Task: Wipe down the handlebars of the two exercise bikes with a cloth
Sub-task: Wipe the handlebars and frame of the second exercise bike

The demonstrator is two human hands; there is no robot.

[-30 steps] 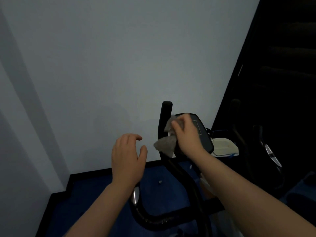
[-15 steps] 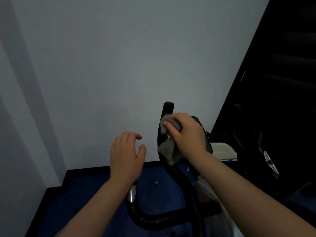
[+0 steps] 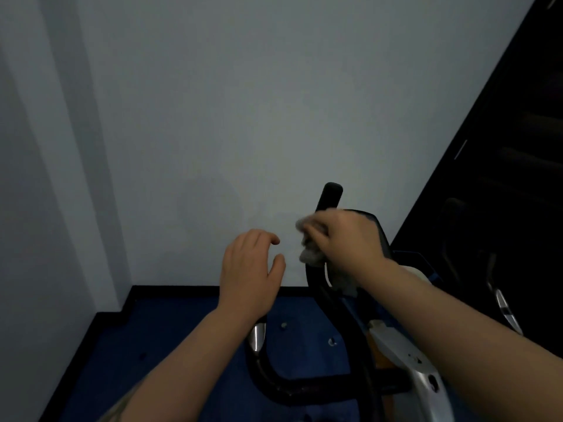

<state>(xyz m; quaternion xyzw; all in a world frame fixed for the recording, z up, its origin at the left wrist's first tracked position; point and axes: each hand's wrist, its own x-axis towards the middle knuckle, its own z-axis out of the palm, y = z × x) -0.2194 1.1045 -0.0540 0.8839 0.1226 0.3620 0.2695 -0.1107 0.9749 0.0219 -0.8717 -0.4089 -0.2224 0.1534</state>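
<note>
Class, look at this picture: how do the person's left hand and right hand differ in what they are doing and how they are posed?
The right hand grips a grey cloth round the upright handlebar; the left hand holds nothing. The right hand's fingers are curled tight; the left hand's are loosely bent, hanging in the air. Both are bare, backs facing the camera.

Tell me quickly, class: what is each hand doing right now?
Left hand: open, fingers loosely curved, holding nothing, clear of the bike.
Right hand: closed, gripping the cloth against the upright handlebar.
</note>
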